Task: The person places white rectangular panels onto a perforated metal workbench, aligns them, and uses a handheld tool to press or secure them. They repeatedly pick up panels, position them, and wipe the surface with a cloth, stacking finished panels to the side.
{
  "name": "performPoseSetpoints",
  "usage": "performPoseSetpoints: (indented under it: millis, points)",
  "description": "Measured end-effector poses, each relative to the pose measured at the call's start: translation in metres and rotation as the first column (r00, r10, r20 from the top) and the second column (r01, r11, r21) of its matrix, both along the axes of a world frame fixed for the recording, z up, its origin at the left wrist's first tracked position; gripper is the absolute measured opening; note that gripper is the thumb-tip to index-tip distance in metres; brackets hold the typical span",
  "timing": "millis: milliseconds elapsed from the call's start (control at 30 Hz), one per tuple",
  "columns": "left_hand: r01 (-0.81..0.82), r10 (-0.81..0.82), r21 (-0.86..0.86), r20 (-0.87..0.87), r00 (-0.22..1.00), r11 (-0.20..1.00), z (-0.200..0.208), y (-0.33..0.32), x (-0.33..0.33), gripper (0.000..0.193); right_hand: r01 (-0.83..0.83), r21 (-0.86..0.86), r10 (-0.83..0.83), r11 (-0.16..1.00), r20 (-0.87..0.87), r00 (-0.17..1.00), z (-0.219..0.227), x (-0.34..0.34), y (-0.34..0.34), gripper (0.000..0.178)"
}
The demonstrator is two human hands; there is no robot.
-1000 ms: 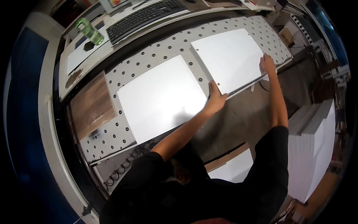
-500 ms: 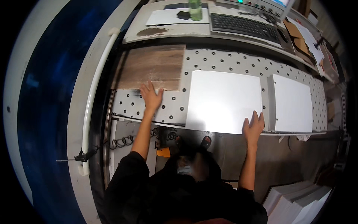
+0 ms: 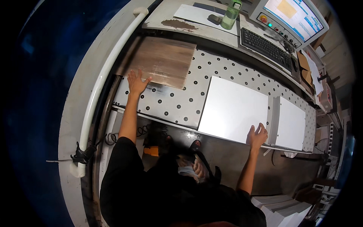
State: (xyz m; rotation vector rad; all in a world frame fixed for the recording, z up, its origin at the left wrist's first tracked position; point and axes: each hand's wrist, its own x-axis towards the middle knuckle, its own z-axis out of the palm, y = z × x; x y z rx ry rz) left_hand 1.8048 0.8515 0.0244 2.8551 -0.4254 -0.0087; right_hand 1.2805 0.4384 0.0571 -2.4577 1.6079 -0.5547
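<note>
A brown wood-grain board (image 3: 160, 60) lies at the left end of the perforated work table (image 3: 172, 101). My left hand (image 3: 137, 84) is open at its near edge, fingers spread and fingertips on the board. Right of it a plain white panel (image 3: 235, 108) lies flat, its near edge along the table's front. My right hand (image 3: 258, 137) is at the panel's near right corner, fingers apart and slightly bent, gripping nothing. Whether those fingertips touch the panel I cannot tell. Farther right lies a stack of white panels (image 3: 290, 123) with small holes.
A white rail (image 3: 99, 89) runs along the left side. Behind the table are a keyboard (image 3: 265, 48), a green bottle (image 3: 230, 16), a black mouse (image 3: 214, 19) and a control monitor (image 3: 291, 17). More white panels (image 3: 281, 207) are stacked at the lower right.
My left hand has shifted left along the wood-grain board's near edge. My right hand stays by the white panel's corner. The whole view has turned, bringing more of the monitor into sight.
</note>
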Motion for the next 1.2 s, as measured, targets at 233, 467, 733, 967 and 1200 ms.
performPoseSetpoints:
  millis: [233,467,733,967,1200]
  points:
    - [-0.002,-0.051,-0.285,-0.178,0.983,0.959,0.001,0.048,0.047,0.1,0.008,-0.042,-0.004,0.999,0.089,0.996,-0.002,0.037,0.038,0.056]
    - [0.066,-0.061,-0.144,0.037,0.997,0.987,-0.007,0.06,0.054,0.096,-0.045,-0.053,0.057,0.998,0.256,0.965,-0.003,0.109,0.088,0.052]
    - [0.05,-0.053,-0.131,-0.023,0.998,0.99,0.012,0.064,0.058,0.086,-0.368,0.077,0.293,0.927,0.467,0.834,-0.008,0.22,0.146,0.064]
    - [0.162,-0.15,-0.117,0.103,0.983,0.98,0.02,0.042,0.046,0.081,-0.754,0.228,0.459,0.616,0.674,0.579,0.016,0.269,0.209,0.061]
    - [0.325,-0.311,-0.027,0.224,0.924,0.945,-0.007,-0.036,-0.027,0.086,-0.798,-0.069,0.762,0.599,0.357,0.541,-0.018,0.255,0.234,0.041]
